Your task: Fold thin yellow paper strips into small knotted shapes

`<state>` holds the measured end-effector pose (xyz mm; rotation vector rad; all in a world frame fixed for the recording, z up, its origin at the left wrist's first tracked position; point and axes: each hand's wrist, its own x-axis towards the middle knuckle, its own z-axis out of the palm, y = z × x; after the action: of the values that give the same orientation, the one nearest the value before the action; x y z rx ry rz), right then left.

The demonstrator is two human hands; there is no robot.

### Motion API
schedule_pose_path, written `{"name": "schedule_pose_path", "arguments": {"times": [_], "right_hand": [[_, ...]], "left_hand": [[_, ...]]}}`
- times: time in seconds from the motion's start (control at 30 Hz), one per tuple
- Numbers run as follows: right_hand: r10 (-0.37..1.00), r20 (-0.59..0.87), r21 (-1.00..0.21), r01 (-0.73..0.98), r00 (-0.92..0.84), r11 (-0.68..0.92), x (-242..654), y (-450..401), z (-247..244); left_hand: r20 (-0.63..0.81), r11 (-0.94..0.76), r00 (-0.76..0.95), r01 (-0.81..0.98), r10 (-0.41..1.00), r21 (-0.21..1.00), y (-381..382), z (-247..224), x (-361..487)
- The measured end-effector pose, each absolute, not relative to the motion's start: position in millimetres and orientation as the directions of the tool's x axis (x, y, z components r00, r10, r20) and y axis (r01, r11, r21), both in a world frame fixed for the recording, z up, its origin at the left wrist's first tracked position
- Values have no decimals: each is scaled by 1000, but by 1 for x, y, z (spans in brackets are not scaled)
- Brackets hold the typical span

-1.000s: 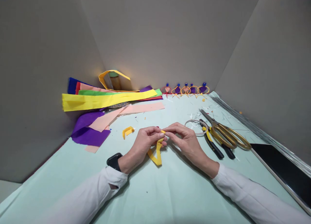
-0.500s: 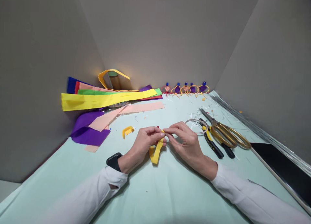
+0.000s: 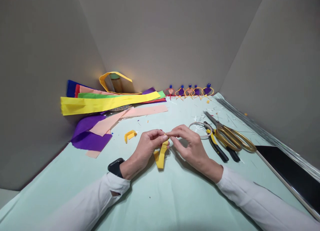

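Note:
A narrow yellow paper strip [image 3: 161,156] hangs folded from the fingers of my left hand [image 3: 147,146], which pinches its upper end. My right hand [image 3: 188,144] meets the same end from the right, thumb and index finger close together at the tip of the strip. Whatever lies right between the fingertips is too small and covered to make out. A small red bit peeks out behind the left fingers. Left of my left hand, a short folded yellow paper piece [image 3: 130,136] lies on the table.
Colourful paper strips [image 3: 112,103] and a purple sheet [image 3: 90,137] lie at left. Several small paper-and-wire figures [image 3: 190,90] stand along the back wall. At right are scissors [image 3: 228,136], black-yellow pliers [image 3: 217,149], a wire coil [image 3: 200,125], a black tablet-like slab [image 3: 287,167] and long wires [image 3: 250,121].
Both hands keep their pinch at the strip's top, and the right fingers shift slightly. The whole view has moved a little, so everything sits slightly further left.

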<state>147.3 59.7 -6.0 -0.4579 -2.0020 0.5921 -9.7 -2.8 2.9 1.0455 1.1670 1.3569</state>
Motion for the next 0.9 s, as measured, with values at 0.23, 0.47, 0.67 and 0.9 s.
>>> {"name": "schedule_pose_path", "arguments": {"times": [0.23, 0.47, 0.67, 0.9], "right_hand": [[671, 493, -780, 61, -555, 623, 147, 62, -5], [653, 450, -826, -5, -609, 564, 147, 67, -8], [630, 460, -811, -6, -626, 585, 147, 64, -1], [605, 481, -794, -23, -634, 608, 147, 64, -3]], "left_hand": [[20, -33, -125, -101, 992, 994, -1, 3, -13], [-83, 80, -4, -229, 996, 970, -2, 8, -18], [-170, 239, 248, -283, 954, 929, -1, 13, -27], [-245, 286, 217, -183, 945, 941, 0, 18, -34]]}}
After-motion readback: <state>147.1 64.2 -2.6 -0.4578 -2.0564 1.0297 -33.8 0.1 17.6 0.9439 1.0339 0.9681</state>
